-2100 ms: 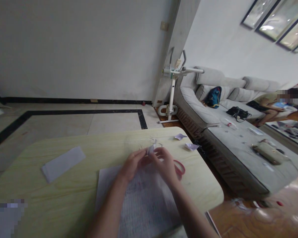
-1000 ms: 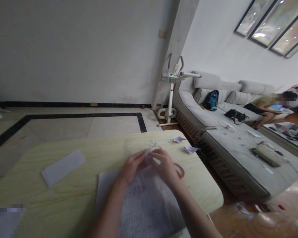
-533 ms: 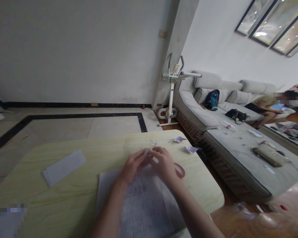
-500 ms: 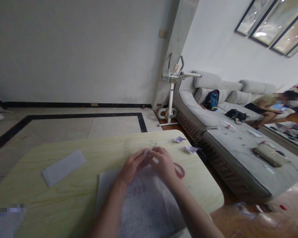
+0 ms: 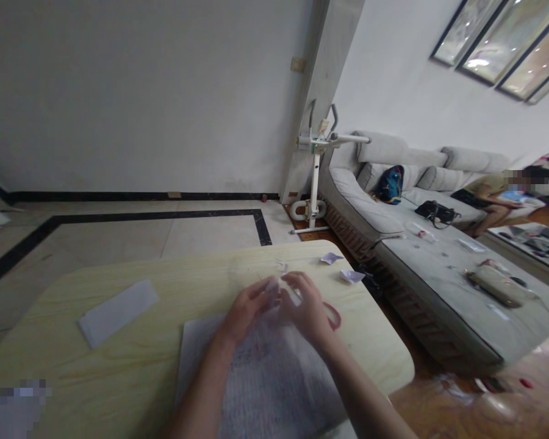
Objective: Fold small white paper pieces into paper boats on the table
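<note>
The right hand (image 5: 307, 311) — pinched before — now spreads wider beside small paper (image 5: 271, 289).

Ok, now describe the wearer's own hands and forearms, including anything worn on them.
The bare left hand and bare right hand wear no gloves. The slim left forearm and right forearm show no sleeves, watch, bracelet or clear markings down to the picture's edge. The fingers are too blurred to rule out rings.

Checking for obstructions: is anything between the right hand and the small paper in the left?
Nothing visible does: the right hand is close to the small paper in the left hand. The red handle lies off the right hand's outer side.
</note>
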The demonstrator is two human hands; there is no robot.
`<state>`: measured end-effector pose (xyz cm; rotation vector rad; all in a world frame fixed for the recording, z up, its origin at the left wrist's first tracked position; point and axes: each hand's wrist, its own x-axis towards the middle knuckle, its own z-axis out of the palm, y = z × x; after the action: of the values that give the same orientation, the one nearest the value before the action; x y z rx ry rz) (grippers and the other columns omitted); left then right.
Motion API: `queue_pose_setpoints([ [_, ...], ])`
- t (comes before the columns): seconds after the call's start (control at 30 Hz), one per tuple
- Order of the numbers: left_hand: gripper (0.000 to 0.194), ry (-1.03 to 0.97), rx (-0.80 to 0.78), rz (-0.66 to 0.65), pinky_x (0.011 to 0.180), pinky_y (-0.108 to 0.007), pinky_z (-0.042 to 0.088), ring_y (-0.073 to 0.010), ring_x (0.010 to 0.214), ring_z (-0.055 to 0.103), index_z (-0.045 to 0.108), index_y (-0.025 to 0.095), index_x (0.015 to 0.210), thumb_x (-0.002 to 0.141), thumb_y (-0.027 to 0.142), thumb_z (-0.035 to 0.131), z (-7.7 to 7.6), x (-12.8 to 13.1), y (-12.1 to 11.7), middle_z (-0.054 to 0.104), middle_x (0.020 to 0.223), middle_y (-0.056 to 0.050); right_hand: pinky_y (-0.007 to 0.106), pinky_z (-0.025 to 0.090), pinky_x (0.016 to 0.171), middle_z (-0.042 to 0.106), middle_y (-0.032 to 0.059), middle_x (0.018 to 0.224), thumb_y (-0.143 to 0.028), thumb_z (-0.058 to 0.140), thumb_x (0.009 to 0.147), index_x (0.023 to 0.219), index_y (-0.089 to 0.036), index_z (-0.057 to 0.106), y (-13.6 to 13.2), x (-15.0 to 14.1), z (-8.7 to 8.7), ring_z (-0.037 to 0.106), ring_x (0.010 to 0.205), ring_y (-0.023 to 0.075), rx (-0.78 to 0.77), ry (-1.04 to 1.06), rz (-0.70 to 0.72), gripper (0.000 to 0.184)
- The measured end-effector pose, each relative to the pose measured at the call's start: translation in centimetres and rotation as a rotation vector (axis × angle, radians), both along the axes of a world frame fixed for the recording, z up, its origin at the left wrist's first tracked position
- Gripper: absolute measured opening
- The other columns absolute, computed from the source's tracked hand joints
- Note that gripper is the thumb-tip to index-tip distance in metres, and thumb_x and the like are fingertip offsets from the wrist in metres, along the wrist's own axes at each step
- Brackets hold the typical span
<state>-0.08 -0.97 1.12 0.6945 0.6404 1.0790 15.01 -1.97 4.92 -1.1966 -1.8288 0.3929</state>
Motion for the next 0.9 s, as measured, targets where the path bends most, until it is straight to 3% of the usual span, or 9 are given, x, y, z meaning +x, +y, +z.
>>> queue_pose_setpoints([
  [0.13,0.044,0.072,0.059,0.033,0.090,-0.036,0.046,-0.0230,0.099,0.062,0.065,0.019,0.112,0.069,0.018,0.074,0.1,0.1,0.0,0.067,0.111,-0.009,0.034,0.049,0.082,0.060,0.0080,0.111,-0.009,0.052,0.078,0.126,-0.024,0.052,0.2,0.6,-0.1,0.058,0.092,0.0192,-0.038,-0.018,0.114,0.051],
  [0.27,0.034,0.146,0.192,0.054,0.095,-0.037,0.042,-0.0262,0.108,0.058,0.069,0.017,0.102,0.068,0.015,0.073,0.4,0.0,0.0,0.068,0.110,-0.009,0.035,0.047,0.088,0.062,0.0064,0.108,-0.007,0.055,0.075,0.115,-0.025,0.061,0.3,0.5,-0.3,0.058,0.100,0.0204,-0.056,-0.068,0.183,0.044],
  [0.47,0.038,0.223,0.187,0.067,0.094,-0.038,0.043,-0.0263,0.106,0.059,0.066,0.016,0.110,0.072,0.019,0.071,-0.2,0.0,0.1,0.067,0.113,-0.010,0.034,0.049,0.083,0.067,0.0063,0.098,-0.008,0.058,0.075,0.101,-0.022,0.066,0.3,0.6,-1.0,0.062,0.091,0.0205,-0.020,-0.018,0.049,0.030],
  [0.6,0.037,0.261,0.205,0.060,0.093,-0.038,0.044,-0.0256,0.102,0.061,0.067,0.015,0.108,0.072,0.022,0.071,-0.6,0.0,0.3,0.069,0.108,-0.010,0.035,0.049,0.082,0.069,0.0070,0.097,-0.008,0.058,0.072,0.101,-0.020,0.065,0.1,0.6,-1.5,0.063,0.090,0.0217,-0.020,-0.004,-0.010,0.032],
  [0.9,0.032,0.356,0.254,0.073,0.087,-0.037,0.049,-0.0251,0.097,0.064,0.070,0.015,0.105,0.073,0.022,0.067,-0.5,0.0,0.4,0.070,0.106,-0.009,0.034,0.049,0.083,0.066,0.0081,0.101,-0.006,0.055,0.071,0.103,-0.020,0.066,0.1,0.5,-1.9,0.061,0.094,0.0221,-0.082,0.000,0.003,0.037],
])
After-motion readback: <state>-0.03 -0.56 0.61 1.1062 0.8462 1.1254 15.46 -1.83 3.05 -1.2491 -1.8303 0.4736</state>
